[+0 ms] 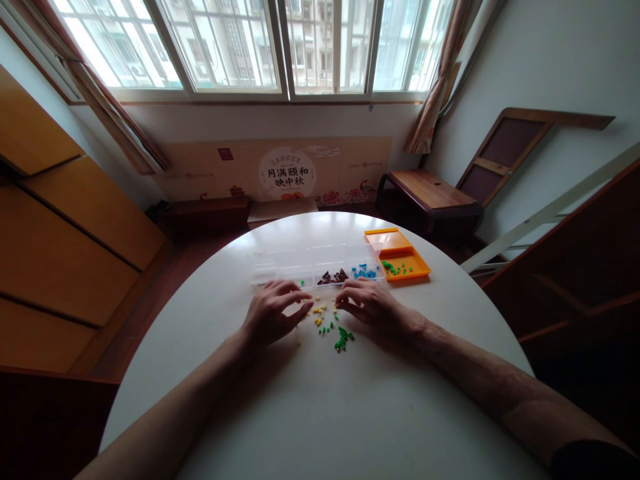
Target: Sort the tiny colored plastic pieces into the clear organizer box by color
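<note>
Small yellow building bricks (320,310) lie scattered on the table between my hands. My left hand (275,311) is on their left, thumb and fingers apart, with nothing visible in them. On the right, my right hand (371,303) curves down, its fingertips beside a few yellow bricks and a gap between thumb and fingers. Nearer to me is a small heap of green bricks (343,339). Just beyond the hands, a clear plastic divided box (285,257) holds dark brown bricks (334,277), blue bricks (365,272) and a green piece.
An orange tray (417,267) with green bricks in one part stands to the right of the clear box. All this rests on a round white table (300,413). Beyond its edge are a wooden chair (430,190), cardboard panels (200,170) and a window.
</note>
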Tool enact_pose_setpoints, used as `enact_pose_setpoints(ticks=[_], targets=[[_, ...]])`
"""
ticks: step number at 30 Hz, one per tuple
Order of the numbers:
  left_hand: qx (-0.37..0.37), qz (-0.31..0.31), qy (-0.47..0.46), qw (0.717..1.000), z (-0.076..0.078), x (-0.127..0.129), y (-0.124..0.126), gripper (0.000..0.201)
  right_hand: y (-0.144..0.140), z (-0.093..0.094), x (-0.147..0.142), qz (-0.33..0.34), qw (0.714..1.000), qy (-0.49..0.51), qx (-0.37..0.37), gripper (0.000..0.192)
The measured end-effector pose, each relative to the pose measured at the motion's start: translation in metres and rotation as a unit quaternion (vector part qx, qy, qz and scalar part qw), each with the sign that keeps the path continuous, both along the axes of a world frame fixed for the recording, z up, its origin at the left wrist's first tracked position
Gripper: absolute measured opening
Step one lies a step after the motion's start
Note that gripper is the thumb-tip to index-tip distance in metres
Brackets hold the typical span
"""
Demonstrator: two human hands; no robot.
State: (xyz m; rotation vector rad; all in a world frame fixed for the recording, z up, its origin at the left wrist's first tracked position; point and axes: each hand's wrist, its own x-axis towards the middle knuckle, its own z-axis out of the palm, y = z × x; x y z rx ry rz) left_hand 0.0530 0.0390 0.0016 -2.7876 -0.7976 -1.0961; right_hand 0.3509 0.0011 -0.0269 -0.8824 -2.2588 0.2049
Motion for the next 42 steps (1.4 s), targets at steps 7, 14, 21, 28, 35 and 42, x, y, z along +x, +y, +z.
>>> enact_pose_setpoints(ticks=[7,14,21,28,35,42], targets=[[0.042,-0.051,-0.007,0.998,0.002,0.017,-0.013,0.012,0.0,0.002,-0.013,0.03,0.989,0.115,-0.084,0.013],[0.047,-0.028,-0.044,0.998,-0.003,0.025,-0.016,0.012,-0.004,0.007,-0.018,0.044,0.985,0.127,-0.11,0.014],[0.083,-0.044,-0.038,0.995,-0.001,0.024,-0.018,0.006,-0.005,0.005,-0.02,0.057,0.976,0.157,-0.14,0.012],[0.099,-0.074,-0.019,0.992,0.001,0.019,-0.017,0.009,-0.007,0.005,-0.02,0.063,0.964,0.19,-0.173,0.015],[0.094,-0.073,-0.009,0.993,0.002,0.02,-0.016,0.006,-0.006,0.005,-0.019,0.067,0.958,0.206,-0.186,0.015],[0.059,0.013,-0.05,0.997,-0.002,0.013,-0.006,0.006,-0.005,0.001,-0.021,0.029,0.963,0.2,-0.177,0.011]])
